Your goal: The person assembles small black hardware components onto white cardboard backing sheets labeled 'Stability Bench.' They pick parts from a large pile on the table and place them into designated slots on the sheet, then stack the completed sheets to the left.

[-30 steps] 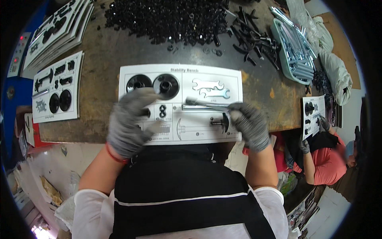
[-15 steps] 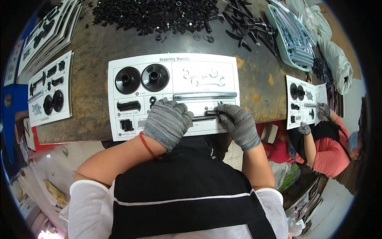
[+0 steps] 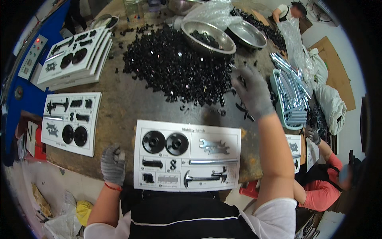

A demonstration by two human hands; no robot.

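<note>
A white printed card (image 3: 167, 124) lies at the table's near edge, between my arms. Set on it are two black flanged discs (image 3: 177, 143), silver wrenches (image 3: 215, 147), a silver tube (image 3: 213, 162), small black pieces (image 3: 152, 163) and a black T-shaped bracket (image 3: 205, 178). My right hand (image 3: 254, 91), in a grey glove, reaches past the card to the right side of a heap of small black parts (image 3: 179, 67). Its fingers are bent together; whatever is between them is too small to make out. Left of the card, my gloved left hand (image 3: 113, 165) is curled at the table edge, seemingly holding nothing.
Stacked cards (image 3: 75, 59) and another filled card (image 3: 71, 123) lie at left. Metal bowls (image 3: 209, 36) stand behind the heap. A green bin of silver tubes (image 3: 292, 99) is right of my hand, above black curved pieces (image 3: 244, 112). A co-worker (image 3: 324, 191) sits at right.
Both hands have left the card: the right went far forward to the heap, the left back to the table edge. The black bracket now shows uncovered on the card. The view has shifted.
</note>
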